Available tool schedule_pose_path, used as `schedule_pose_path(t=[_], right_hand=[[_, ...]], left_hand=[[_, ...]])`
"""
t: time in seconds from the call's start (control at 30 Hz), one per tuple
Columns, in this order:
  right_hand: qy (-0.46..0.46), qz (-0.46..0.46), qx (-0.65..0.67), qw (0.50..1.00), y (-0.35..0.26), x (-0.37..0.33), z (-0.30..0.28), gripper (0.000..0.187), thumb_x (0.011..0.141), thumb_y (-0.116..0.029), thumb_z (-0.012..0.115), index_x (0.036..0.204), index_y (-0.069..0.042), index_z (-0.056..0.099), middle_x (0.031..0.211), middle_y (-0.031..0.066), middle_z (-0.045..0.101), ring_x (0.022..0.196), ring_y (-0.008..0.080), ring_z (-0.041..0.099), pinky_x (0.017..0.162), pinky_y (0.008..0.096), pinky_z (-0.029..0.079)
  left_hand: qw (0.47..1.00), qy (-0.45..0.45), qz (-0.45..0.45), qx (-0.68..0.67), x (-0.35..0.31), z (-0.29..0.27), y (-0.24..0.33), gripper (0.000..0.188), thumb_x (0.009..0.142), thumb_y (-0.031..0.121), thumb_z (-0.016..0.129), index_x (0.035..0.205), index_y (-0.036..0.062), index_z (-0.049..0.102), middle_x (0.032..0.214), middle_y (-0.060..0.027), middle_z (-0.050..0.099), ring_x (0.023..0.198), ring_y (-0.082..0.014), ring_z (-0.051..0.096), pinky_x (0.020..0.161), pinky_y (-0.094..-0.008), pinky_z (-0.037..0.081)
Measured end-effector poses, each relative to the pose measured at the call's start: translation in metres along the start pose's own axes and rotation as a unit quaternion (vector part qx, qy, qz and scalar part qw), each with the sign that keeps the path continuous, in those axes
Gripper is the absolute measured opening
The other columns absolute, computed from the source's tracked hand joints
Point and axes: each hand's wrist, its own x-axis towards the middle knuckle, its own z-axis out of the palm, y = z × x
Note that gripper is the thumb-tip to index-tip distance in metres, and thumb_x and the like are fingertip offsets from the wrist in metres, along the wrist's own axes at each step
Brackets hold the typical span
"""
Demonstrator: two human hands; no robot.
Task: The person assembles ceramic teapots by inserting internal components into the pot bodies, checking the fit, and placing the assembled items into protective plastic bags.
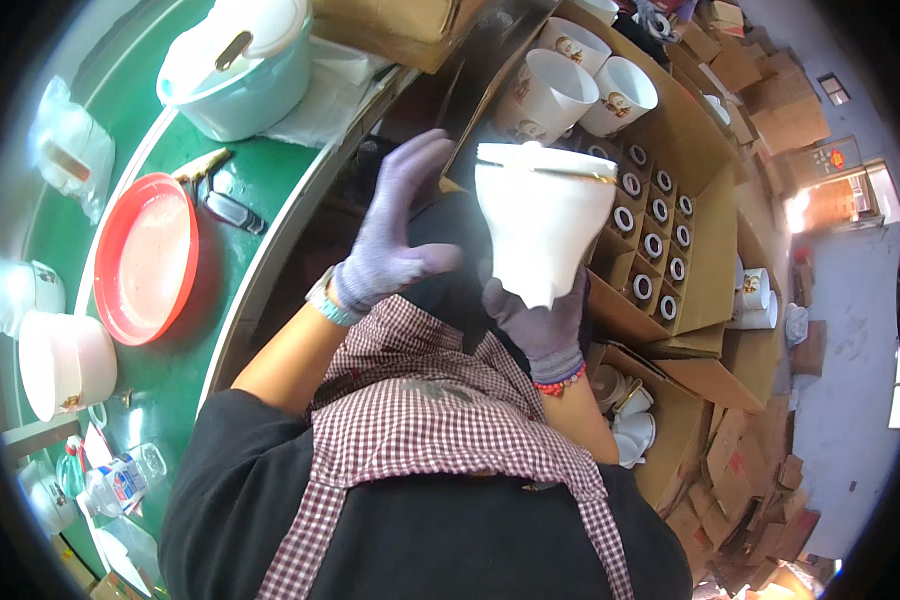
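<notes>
A white, glossy lidded pot (pixel 530 215) with a gold band below its lid is held up in front of my apron. It narrows toward a pointed foot at the bottom. My right hand (pixel 540 325), in a grey-purple knit glove, grips it from below around the narrow end. My left hand (pixel 400 225), gloved alike, is raised beside the pot without touching it. Its thumb and fingers are spread, with nothing between them. Past the pot stands a divided carton (pixel 715 235) whose cells hold several white ring-topped pieces.
White printed cups (pixel 615 98) stand at the carton's far end. Another carton (pixel 670 440) with white ceramics lies at lower right. On the green table (pixel 185 400) at left are a red plate (pixel 145 260), a pale blue tub (pixel 245 100), a white pot (pixel 65 365) and a plastic bottle (pixel 125 478).
</notes>
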Motion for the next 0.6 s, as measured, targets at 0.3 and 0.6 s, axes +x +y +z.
schedule_pose_path(t=[0.3,0.6], right_hand=[[0.069,0.042,0.092,0.992,0.045,-0.007,0.002,0.069,0.096,-0.060,0.052,0.140,-0.008,0.050,0.130,0.0132,0.057,0.112,0.0309,0.059,0.085,0.0403,0.057],[0.149,-0.051,-0.167,0.973,0.041,-0.012,0.009,0.062,0.090,-0.040,0.071,0.136,-0.002,0.053,0.128,0.0112,0.062,0.118,0.0243,0.062,0.097,0.0370,0.052]], left_hand=[[0.996,0.088,-0.017,0.030,-0.003,0.034,-0.004,0.093,0.062,0.044,0.092,0.136,0.0058,0.050,0.135,-0.0179,0.042,0.127,-0.0348,0.046,0.107,-0.0467,0.045],[0.996,0.058,-0.041,0.059,-0.013,0.024,0.008,0.083,0.060,0.028,0.092,0.129,0.0032,0.053,0.128,-0.0164,0.044,0.114,-0.0333,0.056,0.101,-0.0439,0.051]])
